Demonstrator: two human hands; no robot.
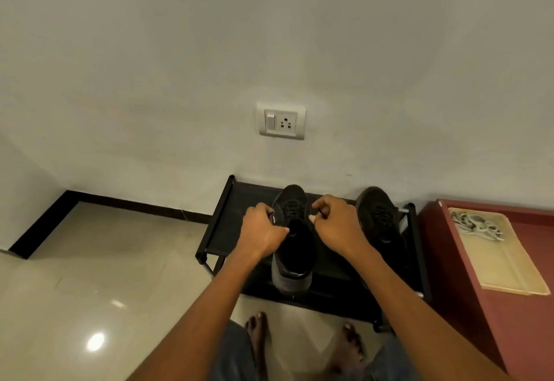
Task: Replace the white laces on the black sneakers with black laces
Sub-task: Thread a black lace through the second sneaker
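Two black sneakers stand on a low black shoe rack (215,224) against the wall. The left sneaker (292,248) sits in the middle of the rack, toe to the wall, with black lacing over its tongue. My left hand (262,230) and my right hand (335,226) are on either side of its lacing, fingers curled, each pinching a dark lace end and drawn apart. The right sneaker (379,218) stands beside it, untouched. White laces (476,226) lie in a heap on a cream tray (503,266) at the right.
The tray rests on a maroon cabinet (467,305) right of the rack. A wall socket (281,121) is above the shoes. My bare feet (259,338) stand on glossy tiles in front of the rack; open floor lies to the left.
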